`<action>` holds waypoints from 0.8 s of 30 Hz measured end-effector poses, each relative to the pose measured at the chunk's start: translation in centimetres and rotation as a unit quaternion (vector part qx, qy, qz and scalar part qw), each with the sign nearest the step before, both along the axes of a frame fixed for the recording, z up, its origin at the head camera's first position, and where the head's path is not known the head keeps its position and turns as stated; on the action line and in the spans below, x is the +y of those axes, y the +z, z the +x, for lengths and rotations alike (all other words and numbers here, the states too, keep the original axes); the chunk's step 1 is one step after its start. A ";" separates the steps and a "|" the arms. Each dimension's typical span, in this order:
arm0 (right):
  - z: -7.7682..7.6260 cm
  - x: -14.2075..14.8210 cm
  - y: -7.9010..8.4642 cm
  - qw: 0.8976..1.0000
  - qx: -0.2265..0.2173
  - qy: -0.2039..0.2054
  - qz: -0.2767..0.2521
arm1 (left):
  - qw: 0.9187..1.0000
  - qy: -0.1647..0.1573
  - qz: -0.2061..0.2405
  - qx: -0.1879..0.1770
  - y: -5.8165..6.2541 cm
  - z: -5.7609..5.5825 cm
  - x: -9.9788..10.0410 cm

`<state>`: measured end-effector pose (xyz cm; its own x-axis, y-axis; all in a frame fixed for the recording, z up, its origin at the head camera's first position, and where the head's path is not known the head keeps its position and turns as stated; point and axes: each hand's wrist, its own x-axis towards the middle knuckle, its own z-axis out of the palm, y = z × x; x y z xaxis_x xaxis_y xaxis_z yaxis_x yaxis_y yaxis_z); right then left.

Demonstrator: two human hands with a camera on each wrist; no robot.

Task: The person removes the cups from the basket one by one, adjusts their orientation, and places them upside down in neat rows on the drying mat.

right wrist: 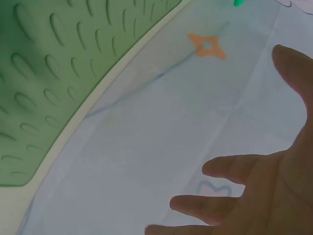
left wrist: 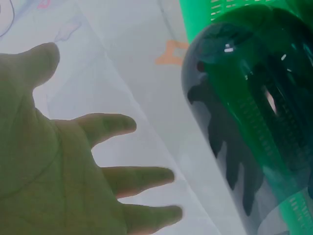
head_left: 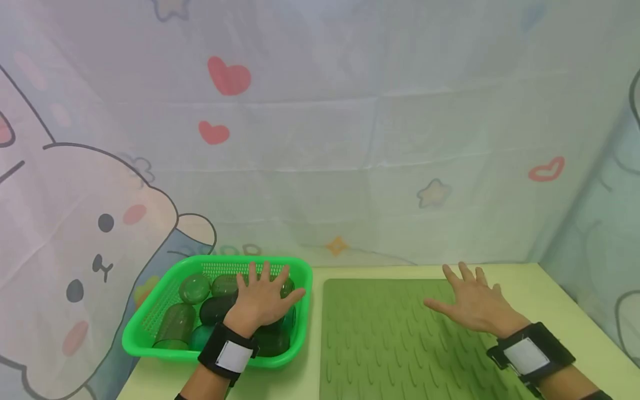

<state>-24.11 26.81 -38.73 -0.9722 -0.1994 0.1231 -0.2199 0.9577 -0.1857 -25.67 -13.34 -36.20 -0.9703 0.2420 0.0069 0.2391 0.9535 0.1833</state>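
My left hand [head_left: 261,303] is held over a green plastic basket [head_left: 131,336], palm down with its fingers straight and spread. Inside the basket lie several dark, see-through rounded cups, among them a greenish cup [head_left: 176,325] at the front left and a round-ended one [head_left: 195,288] behind it. In the left wrist view a smooth transparent cup [left wrist: 274,107] shows close by, apart from the fingers. To the right, my right hand [head_left: 477,305] hovers above a green ridged mat [head_left: 380,339], fingers spread and holding nothing. The left hand hides part of the basket's contents.
Basket and mat sit side by side on a pale yellow table [head_left: 555,300]. Behind them hangs a light cloth [head_left: 320,139] printed with hearts, stars and a large rabbit. A second cloth wall [head_left: 605,244] stands along the right side.
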 end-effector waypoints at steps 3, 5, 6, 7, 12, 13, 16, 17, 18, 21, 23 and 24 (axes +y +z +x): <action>0.2 -0.4 0.1 1.000 -0.002 0.008 -0.008 | 1.000 -0.011 -0.003 0.019 0.2 0.1 -0.3; 0.3 -0.6 0.1 1.000 -0.005 0.013 -0.013 | 0.999 -0.021 -0.007 0.038 0.3 0.2 -0.5; 0.3 -0.7 0.2 1.000 -0.006 0.016 -0.015 | 0.998 -0.027 -0.009 0.047 0.4 0.3 -0.6; 0.3 -0.7 0.3 1.000 -0.006 0.018 -0.015 | 0.998 -0.033 -0.011 0.057 0.6 0.2 -0.7; 0.3 -0.9 0.6 1.000 0.003 0.028 -0.009 | 0.997 -0.049 -0.017 0.060 1.2 0.1 -1.2; 0.2 -1.0 0.6 0.999 0.005 0.030 -0.009 | 0.997 -0.048 -0.019 0.057 1.3 0.0 -1.3; 0.3 -1.2 0.6 0.999 -0.004 0.031 -0.016 | 0.998 -0.042 -0.031 0.046 1.3 0.1 -1.7; 0.4 -1.2 0.6 0.999 -0.007 0.032 -0.018 | 0.998 -0.041 -0.034 0.043 1.3 0.1 -1.8; 0.5 -1.3 0.6 0.999 -0.009 0.032 -0.019 | 0.998 -0.039 -0.037 0.041 1.3 0.2 -1.9; 0.8 -1.5 0.5 0.999 -0.014 0.034 -0.022 | 0.998 -0.039 -0.042 0.036 1.3 0.4 -2.2; 0.9 -1.6 0.4 0.999 -0.014 0.035 -0.023 | 0.998 -0.042 -0.041 0.030 1.4 0.5 -2.3; 1.0 -1.7 0.3 0.999 -0.016 0.036 -0.023 | 0.998 -0.044 -0.039 0.024 1.4 0.6 -2.4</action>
<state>-23.08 25.13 -38.40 -0.9593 -0.2630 0.1030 -0.2805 0.9302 -0.2368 -25.07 -15.76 -34.84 -0.9445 0.3273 0.0302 0.3286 0.9395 0.0962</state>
